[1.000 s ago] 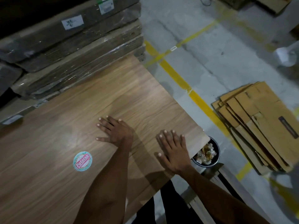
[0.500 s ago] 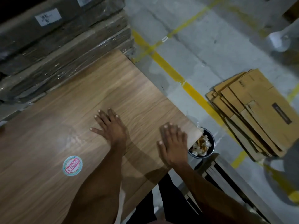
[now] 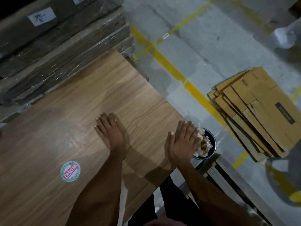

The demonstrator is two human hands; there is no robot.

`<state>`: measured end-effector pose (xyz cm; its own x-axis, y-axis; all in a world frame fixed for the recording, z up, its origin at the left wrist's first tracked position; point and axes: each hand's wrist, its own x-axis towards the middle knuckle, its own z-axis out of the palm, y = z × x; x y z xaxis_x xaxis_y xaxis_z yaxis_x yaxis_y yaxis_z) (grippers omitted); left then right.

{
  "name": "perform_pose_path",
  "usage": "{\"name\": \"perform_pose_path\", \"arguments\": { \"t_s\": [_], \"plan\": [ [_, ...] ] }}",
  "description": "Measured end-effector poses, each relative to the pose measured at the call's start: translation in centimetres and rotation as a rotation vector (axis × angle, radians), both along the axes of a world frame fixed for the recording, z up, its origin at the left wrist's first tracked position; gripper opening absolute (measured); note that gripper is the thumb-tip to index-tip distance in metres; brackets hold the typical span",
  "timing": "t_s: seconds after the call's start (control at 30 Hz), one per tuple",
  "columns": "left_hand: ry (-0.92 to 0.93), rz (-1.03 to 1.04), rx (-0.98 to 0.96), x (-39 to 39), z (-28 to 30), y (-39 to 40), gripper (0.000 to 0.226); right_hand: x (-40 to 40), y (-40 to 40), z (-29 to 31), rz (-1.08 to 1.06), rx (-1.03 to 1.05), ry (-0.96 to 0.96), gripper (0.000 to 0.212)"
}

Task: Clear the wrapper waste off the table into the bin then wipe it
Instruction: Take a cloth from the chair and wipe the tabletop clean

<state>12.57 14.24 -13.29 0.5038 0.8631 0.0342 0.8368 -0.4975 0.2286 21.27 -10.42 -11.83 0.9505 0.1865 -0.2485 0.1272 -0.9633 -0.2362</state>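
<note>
My left hand lies flat on the wooden table with its fingers straight. At the table's right corner my right hand rests flat, fingers together, reaching the edge above the bin. A dark round bin stands on the floor just beyond that corner, filled with crumpled pale wrapper waste. No wrappers show on the tabletop.
A round "Patels" sticker is stuck to the table at the lower left. Wrapped flat cartons are stacked behind the table. Flattened cardboard boxes lie on the floor to the right, beside yellow floor lines.
My right hand has slid rightward along the table to its corner edge above the bin. My left hand has stayed flat in about the same place.
</note>
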Motion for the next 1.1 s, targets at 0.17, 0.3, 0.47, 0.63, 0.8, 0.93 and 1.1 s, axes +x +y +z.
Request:
{"name": "perform_pose_path", "arguments": {
  "t_s": [0.17, 0.3, 0.47, 0.63, 0.8, 0.93, 1.1],
  "plan": [
    [-0.035, 0.005, 0.003, -0.1, 0.3, 0.2, 0.042, 2.0, 4.3, 0.0, 0.236, 0.015, 0.005, 0.08],
    [-0.055, 0.014, 0.007, 0.0, 0.6, 0.1, 0.043, 3.6, 6.4, -0.2, 0.28, 0.05, -0.058, 0.076],
    [-0.055, 0.056, -0.051, 0.0, 0.9, 0.4, 0.044, 3.9, 11.6, 0.1, 0.276, 0.037, -0.042, 0.084],
    [-0.09, 0.042, -0.046, 0.1, 1.8, 0.1, 0.052, 6.6, 14.0, -0.7, 0.7, 0.067, -0.153, 0.075],
    [-0.082, 0.036, -0.06, 0.1, 2.2, 0.3, 0.056, 7.3, 20.1, -0.4, 0.355, 0.074, -0.11, 0.078],
    [-0.079, 0.054, -0.091, 0.4, 2.8, 0.2, 0.056, 9.1, 22.2, -0.6, 0.736, 0.102, -0.126, 0.077],
    [0.016, 0.061, -0.135, 0.6, 2.9, 0.3, 0.054, 11.5, 27.5, -0.3, 0.424, 0.088, -0.104, 0.075]
  ]
}}
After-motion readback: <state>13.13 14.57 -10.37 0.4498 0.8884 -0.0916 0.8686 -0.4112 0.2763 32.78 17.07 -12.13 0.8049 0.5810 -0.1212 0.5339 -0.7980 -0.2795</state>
